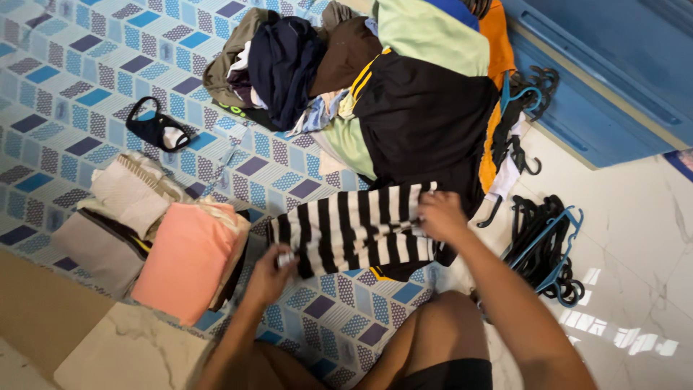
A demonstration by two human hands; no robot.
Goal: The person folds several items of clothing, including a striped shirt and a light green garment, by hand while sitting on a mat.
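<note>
Your left hand was closed on the near edge of the black-and-white striped garment, pinching the fabric. Your right hand pressed down on the garment's far right end, fingers curled onto the cloth; I could not tell whether it gripped or merely held it flat. The striped garment lay spread on the blue patterned mat, directly in front of your knees, its far edge overlapping the black shirt with yellow trim.

Risk noted: that overlap could let the black shirt drag along if the striped piece were pulled, in my judgement. The unsorted clothing heap sat just beyond and leaned loosely; it could slump onto the working area. The folded stack, with a peach-coloured piece uppermost, lay just beside your left hand and could be knocked askew by that elbow. The black and blue hangers lay on the white tiled floor near your right forearm and could snag on cloth.

No containers were in view; everything lay on the mat or the floor.
</note>
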